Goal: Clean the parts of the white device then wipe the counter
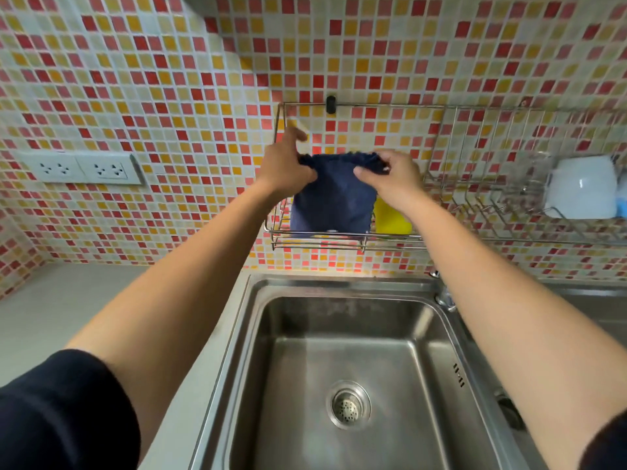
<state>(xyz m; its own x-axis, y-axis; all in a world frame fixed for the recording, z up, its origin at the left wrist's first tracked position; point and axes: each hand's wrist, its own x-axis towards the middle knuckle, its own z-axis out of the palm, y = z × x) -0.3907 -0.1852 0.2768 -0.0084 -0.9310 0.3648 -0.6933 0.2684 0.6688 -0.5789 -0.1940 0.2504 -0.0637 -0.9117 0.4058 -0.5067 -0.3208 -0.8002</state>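
A dark blue cloth hangs in front of the left end of a wall-mounted wire rack, above the sink. My left hand pinches its upper left corner and my right hand pinches its upper right corner, so the cloth is spread between them. Its lower edge reaches down to the rack's front rail. A white bowl-shaped part rests on its side in the rack at the far right. The grey counter lies to the left of the sink.
A yellow sponge stands in the rack just right of the cloth. A steel sink with a drain strainer lies below, its tap base at the back right. A double wall socket is on the left tiles.
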